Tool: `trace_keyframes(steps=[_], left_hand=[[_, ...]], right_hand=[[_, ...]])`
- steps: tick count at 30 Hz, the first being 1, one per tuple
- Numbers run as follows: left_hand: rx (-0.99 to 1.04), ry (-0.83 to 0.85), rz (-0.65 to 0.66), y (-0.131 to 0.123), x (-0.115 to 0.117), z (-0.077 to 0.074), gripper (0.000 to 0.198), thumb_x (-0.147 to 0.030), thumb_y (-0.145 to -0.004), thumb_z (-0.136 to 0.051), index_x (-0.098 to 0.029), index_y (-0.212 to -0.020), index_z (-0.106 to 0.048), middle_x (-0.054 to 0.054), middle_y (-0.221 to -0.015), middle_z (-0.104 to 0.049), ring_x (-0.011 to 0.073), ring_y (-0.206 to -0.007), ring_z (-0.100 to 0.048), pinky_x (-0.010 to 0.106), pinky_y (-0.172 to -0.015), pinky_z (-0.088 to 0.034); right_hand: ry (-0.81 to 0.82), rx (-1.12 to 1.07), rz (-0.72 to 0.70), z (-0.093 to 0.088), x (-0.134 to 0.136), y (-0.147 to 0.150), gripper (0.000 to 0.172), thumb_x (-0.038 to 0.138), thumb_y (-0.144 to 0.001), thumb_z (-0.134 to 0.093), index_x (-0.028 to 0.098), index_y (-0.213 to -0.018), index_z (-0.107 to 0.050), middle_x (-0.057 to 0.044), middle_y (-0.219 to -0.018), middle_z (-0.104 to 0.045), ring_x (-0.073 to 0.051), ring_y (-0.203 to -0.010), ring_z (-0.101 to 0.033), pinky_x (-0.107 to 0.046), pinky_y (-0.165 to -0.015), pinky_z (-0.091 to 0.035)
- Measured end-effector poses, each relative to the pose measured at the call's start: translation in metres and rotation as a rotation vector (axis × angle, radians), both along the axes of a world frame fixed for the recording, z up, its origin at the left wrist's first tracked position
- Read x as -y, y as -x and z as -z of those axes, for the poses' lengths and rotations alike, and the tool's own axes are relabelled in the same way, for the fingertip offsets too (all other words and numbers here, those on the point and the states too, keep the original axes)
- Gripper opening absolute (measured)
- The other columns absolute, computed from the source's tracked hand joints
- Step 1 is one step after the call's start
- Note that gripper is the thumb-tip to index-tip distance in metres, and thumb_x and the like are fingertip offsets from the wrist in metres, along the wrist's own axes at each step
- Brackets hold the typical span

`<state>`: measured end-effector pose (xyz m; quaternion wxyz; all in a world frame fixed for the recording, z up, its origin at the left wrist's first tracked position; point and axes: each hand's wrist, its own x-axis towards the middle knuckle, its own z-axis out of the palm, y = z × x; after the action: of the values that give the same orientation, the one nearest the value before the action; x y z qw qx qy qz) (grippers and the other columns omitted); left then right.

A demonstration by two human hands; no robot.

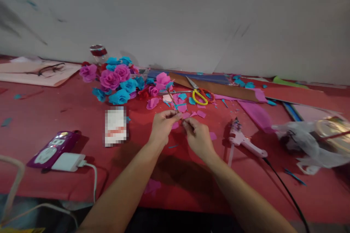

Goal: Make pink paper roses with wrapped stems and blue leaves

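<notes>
Over the middle of the red table, my left hand (162, 126) pinches the lower end of a thin flower stem (171, 97). A pink paper flower (163, 80) with some blue tops that stem. Close on the right, my right hand (199, 136) has its thumb and finger pressed together; whatever lies between them is too small to make out. Pink and blue paper petals (201, 114) are scattered beyond and around both hands. Yellow-handled scissors (199, 98) lie just behind them, and a pile of pink, blue and red paper flowers (120, 97) is at the left.
A glue gun (247, 145) with a black cord lies right of my hands. Farther right is a clear plastic bag (306, 138). At left are a pixelated pack (116, 126), a purple power strip (51, 151) with a white charger (69, 162), and glasses (50, 68) on papers.
</notes>
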<state>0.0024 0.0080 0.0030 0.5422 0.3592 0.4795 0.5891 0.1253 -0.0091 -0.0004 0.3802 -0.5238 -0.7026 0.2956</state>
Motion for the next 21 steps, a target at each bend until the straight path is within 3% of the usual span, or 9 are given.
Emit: trace_keyframes(steps=[3,6,10,13,21], left_hand=[[0.022,0.008,-0.009,0.001,-0.002,0.000,0.016,-0.027,-0.056,-0.077,-0.016,-0.061,-0.067,0.000,-0.062,-0.062,0.0111,-0.063,-0.054,0.025,-0.068,-0.042],[0.039,0.047,-0.044,0.002,-0.003,-0.001,0.019,-0.027,-0.051,-0.080,-0.016,-0.061,-0.068,0.000,-0.062,-0.063,0.0112,-0.062,-0.055,0.025,-0.068,-0.042],[0.043,0.061,-0.076,0.002,-0.004,-0.004,0.020,-0.026,-0.049,-0.081,-0.016,-0.060,-0.068,0.000,-0.061,-0.063,0.0111,-0.063,-0.055,0.025,-0.068,-0.042],[0.048,0.059,-0.074,0.001,-0.003,-0.003,0.022,-0.026,-0.047,-0.082,-0.015,-0.059,-0.067,-0.001,-0.059,-0.061,0.0099,-0.060,-0.053,0.024,-0.067,-0.041],[0.036,0.018,-0.011,0.002,-0.002,-0.001,0.020,-0.029,-0.054,-0.079,-0.015,-0.064,-0.069,-0.001,-0.064,-0.063,0.0100,-0.065,-0.054,0.023,-0.070,-0.041]], right_hand=[[0.110,-0.180,-0.071,0.001,-0.005,-0.002,0.025,0.027,-0.086,-0.044,0.021,-0.067,-0.059,-0.001,-0.059,-0.056,-0.016,-0.057,-0.051,-0.027,-0.056,-0.037],[0.163,-0.292,-0.056,0.000,-0.005,-0.004,0.028,0.034,-0.089,-0.042,0.021,-0.073,-0.062,-0.002,-0.068,-0.062,-0.016,-0.063,-0.055,-0.027,-0.061,-0.040],[-0.030,-0.054,0.072,-0.003,0.001,-0.002,0.018,0.034,-0.081,-0.057,0.022,-0.093,-0.064,-0.004,-0.084,-0.068,-0.019,-0.075,-0.061,-0.030,-0.069,-0.043],[-0.161,0.110,0.069,-0.002,0.005,0.000,0.014,0.027,-0.083,-0.055,0.022,-0.091,-0.066,-0.005,-0.084,-0.070,-0.019,-0.076,-0.062,-0.030,-0.071,-0.043],[-0.134,0.205,0.082,0.001,0.004,0.000,0.020,0.022,-0.088,-0.046,0.020,-0.090,-0.067,-0.005,-0.072,-0.069,-0.017,-0.061,-0.060,-0.025,-0.059,-0.039]])
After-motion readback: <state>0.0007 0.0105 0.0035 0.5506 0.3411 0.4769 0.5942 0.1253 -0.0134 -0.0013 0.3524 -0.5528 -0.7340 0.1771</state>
